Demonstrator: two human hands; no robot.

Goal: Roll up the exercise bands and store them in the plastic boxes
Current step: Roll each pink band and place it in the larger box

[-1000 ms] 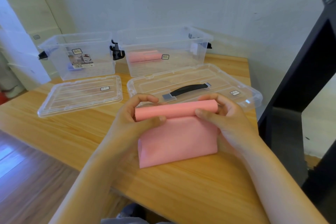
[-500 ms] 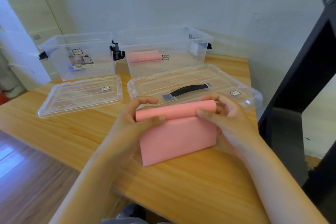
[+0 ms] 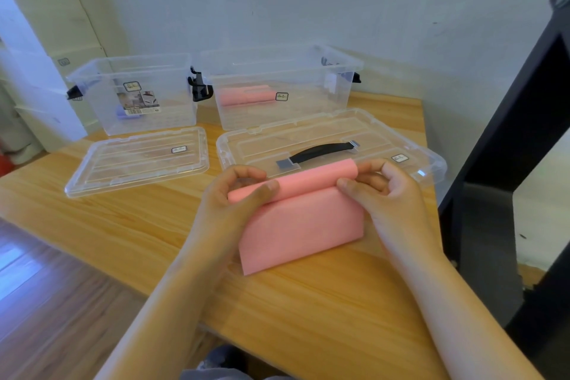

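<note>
Band point(image 3: 303, 227) between left grip point(image 3: 236, 199), right grip point(image 3: 390, 196)

Pink band point(image 3: 302, 225) half rolled, tail flat; second pink roll point(image 3: 246, 96) lying inside right open clear box point(image 3: 308, 116).

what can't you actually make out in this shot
All head view.
1. Band: both roll ends are covered by the left hand and right hand, so its turns cannot be counted.
2. Purple item in the left box: half behind the sticker, unidentifiable.
3. Pink roll in the right box: hazy through the wall; one band or two is unclear.
4. Lid label: print too small.
</note>
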